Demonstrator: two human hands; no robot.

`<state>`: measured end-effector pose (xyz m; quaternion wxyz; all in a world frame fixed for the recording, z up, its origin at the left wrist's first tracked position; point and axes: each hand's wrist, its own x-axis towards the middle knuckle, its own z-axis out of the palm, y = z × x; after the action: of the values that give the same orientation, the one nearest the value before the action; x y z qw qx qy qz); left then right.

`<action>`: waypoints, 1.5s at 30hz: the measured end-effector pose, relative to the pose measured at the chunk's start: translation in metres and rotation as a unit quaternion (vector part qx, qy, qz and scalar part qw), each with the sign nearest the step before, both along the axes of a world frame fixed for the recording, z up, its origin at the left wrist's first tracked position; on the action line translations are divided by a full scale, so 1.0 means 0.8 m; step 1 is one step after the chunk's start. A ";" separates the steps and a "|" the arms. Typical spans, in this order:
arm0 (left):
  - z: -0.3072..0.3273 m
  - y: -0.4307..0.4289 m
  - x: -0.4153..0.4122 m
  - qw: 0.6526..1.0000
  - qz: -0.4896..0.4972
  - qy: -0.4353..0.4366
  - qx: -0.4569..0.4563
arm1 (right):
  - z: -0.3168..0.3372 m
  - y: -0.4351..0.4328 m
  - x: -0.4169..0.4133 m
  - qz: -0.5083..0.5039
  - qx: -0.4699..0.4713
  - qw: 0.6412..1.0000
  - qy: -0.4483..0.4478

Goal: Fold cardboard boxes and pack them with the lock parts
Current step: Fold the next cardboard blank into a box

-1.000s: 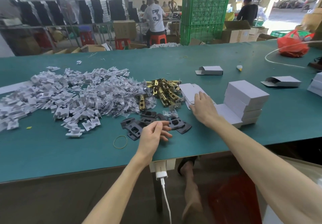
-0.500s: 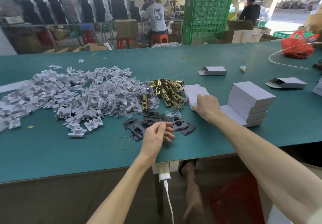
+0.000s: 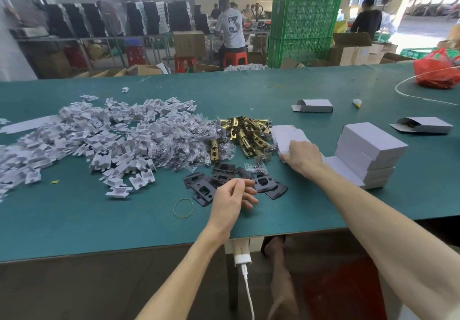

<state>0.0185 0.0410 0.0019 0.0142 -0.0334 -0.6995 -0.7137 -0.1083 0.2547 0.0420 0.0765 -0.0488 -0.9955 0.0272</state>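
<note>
My right grip [image 3: 302,158] had drawn back, curling onto the blanks [image 3: 283,134] at one o'clock, so I judged folding could start. Left grip [image 3: 232,195] hung loose, empty, over the plates [image 3: 219,178] at twelve.

Bench layout, left to right.
Insert pile [image 3: 87,140], bagged screws [image 3: 179,145], latches [image 3: 249,133], flat blanks [image 3: 283,133], box stack [image 3: 368,145] (far right); plates [image 3: 204,190] lie before the latches, near table [image 3: 74,220] edge.
</note>
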 end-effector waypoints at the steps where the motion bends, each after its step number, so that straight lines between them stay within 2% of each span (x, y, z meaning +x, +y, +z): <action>1: 0.000 0.000 -0.001 1.000 0.000 0.000 0.000 | 0.002 0.000 -0.001 -0.001 -0.020 1.000 0.008; 5: 0.000 -0.001 -0.001 1.000 -0.001 -0.001 0.005 | 0.017 0.000 -0.006 -0.036 -0.101 0.990 0.088; 8: -0.001 -0.001 0.000 1.000 0.001 -0.002 0.008 | 0.031 0.005 -0.002 -0.080 -0.176 0.968 0.162; 11: -0.002 -0.001 -0.001 1.000 0.002 -0.002 0.012 | 0.040 0.011 0.008 -0.094 -0.290 0.932 0.197; 14: -0.002 -0.001 0.000 1.000 -0.002 -0.003 0.014 | 0.040 0.006 0.029 -0.086 -0.433 0.867 0.230; 16: -0.001 -0.002 0.000 1.000 -0.006 -0.004 0.018 | 0.038 -0.004 0.047 -0.074 -0.531 0.818 0.210; 19: -0.001 -0.003 0.001 0.999 -0.018 -0.003 0.036 | 0.026 -0.023 0.073 -0.043 -0.653 0.747 0.120; 23: 0.002 -0.003 0.002 0.996 -0.036 0.002 0.077 | 0.005 -0.051 0.114 -0.032 -0.716 0.698 0.016; 27: 0.001 -0.005 0.000 0.993 -0.013 -0.017 0.119 | -0.002 -0.062 0.140 -0.007 -0.757 0.648 -0.077; 29: 0.000 -0.007 -0.002 0.992 -0.008 -0.022 0.127 | -0.002 -0.062 0.147 -0.003 -0.756 0.645 -0.110; 34: -0.003 -0.010 -0.005 0.986 -0.006 -0.013 0.164 | 0.000 -0.056 0.158 0.034 -0.726 0.663 -0.180; 39: -0.003 -0.008 -0.004 0.992 0.051 -0.011 0.114 | 0.000 -0.050 0.171 0.078 -0.723 0.640 -0.250; 41: -0.005 -0.008 -0.005 0.992 0.061 -0.014 0.111 | -0.005 -0.050 0.177 0.106 -0.698 0.646 -0.291; 43: -0.007 -0.010 -0.007 0.989 0.059 -0.012 0.139 | -0.010 -0.052 0.180 0.093 -0.683 0.668 -0.282; 45: -0.007 -0.012 -0.008 0.986 0.063 -0.021 0.155 | -0.013 -0.055 0.178 0.027 -0.695 0.686 -0.213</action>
<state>0.0121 0.0313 -0.0040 0.0494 0.0279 -0.5814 -0.8116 0.0338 0.2109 0.0313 -0.1941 -0.0654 -0.6821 0.7020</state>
